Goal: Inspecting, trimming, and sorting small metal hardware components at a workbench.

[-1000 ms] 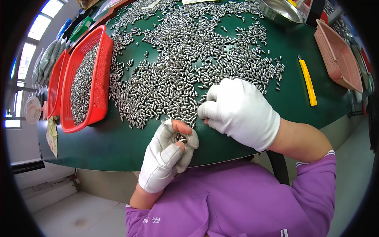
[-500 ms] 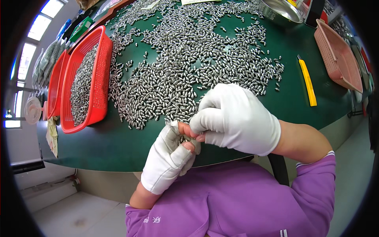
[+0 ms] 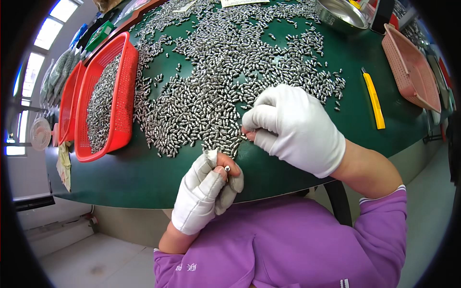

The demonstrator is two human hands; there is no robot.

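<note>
My left hand (image 3: 207, 189), in a white glove with bare thumb and fingertip, is closed near the table's front edge. A small silver metal piece (image 3: 227, 169) shows its round end between the thumb and forefinger. To the right and a little farther off, my gloved right hand (image 3: 295, 127) has its thumb and fingers pinched together at the edge of the pile. Whatever lies between those fingertips is too small to make out. The broad pile of small bullet-shaped metal pieces (image 3: 192, 113) spreads over the green table (image 3: 139, 180) beyond both hands.
At the left stands a red perforated basket (image 3: 126, 103) full of like pieces, with another red basket (image 3: 69, 105) beside it. A yellow cutter knife (image 3: 373, 98) lies at the right, near a pink basket (image 3: 408, 67). A metal bowl (image 3: 343, 14) sits at the far right.
My right hand has drawn away from my left, rightward and slightly farther out to the pile's edge. The metal piece in my left fingers now shows, thumb and forefinger pressed around it.
</note>
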